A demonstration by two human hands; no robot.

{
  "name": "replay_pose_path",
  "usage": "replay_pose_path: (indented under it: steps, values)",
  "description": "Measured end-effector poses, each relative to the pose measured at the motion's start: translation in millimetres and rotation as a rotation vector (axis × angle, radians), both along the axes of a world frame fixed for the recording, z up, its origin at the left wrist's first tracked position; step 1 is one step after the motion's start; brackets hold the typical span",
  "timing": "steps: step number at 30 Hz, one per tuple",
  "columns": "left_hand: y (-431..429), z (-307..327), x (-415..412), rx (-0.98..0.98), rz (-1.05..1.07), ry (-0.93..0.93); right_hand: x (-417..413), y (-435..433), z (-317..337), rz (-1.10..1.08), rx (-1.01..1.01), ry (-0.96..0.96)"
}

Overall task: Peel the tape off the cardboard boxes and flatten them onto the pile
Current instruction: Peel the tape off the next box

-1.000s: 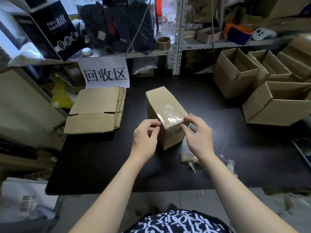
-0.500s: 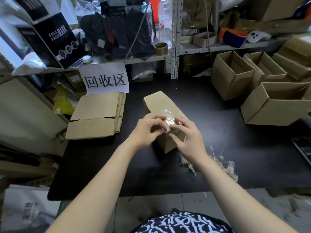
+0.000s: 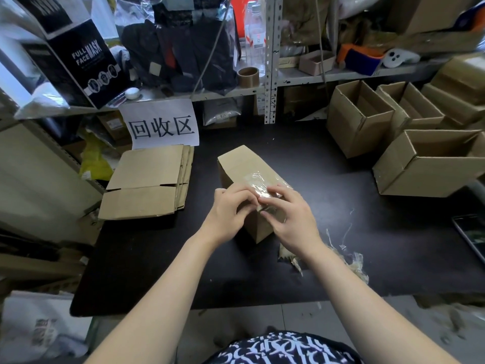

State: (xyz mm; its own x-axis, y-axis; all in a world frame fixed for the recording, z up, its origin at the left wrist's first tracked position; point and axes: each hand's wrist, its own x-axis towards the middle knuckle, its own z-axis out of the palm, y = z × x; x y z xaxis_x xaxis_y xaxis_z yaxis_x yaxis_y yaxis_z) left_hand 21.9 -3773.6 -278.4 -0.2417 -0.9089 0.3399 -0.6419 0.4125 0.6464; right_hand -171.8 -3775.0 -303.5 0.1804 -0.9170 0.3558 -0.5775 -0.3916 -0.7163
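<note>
From the head camera I see both hands meeting on the near top edge of the cardboard box (image 3: 242, 164), which stands on the black table (image 3: 157, 258). My left hand (image 3: 231, 208) has its fingers curled in and its fingertips pinch the wrinkled clear tape (image 3: 258, 179). My right hand (image 3: 291, 219) is curled the same way, nipping the same strip from the other side, so the fingertips touch. Left of the grip and apart from it lies the pile of flattened boxes (image 3: 147, 179). Just beyond that hangs a white sign (image 3: 162, 126) reading "回收区". Farther up and left of the grip, a black carton (image 3: 86, 56) on the shelf reads "FULL FACE MASK". Close under my right wrist lie crumpled tape scraps (image 3: 349, 261). Well to the right of the grip stand open boxes (image 3: 430, 164). Straight beyond the grip on the shelf sits a brown tape roll (image 3: 248, 76); its label is too small to read.
</note>
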Motion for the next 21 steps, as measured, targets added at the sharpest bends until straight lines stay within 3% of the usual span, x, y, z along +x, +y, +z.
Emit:
replay_pose_path:
  steps: [13,17,21]
  values:
    - [6.0,6.4,-0.3,-0.104,0.015,0.002,-6.0,-0.4,7.3,-0.038,0.096,-0.052]
    - [10.4,13.2,5.9,-0.029,0.063,0.083,-18.6,-13.5,24.2,-0.115,0.117,0.081]
    - [-1.0,20.2,10.1,-0.049,0.129,0.084,-9.6,-12.5,18.2,-0.068,0.107,-0.056]
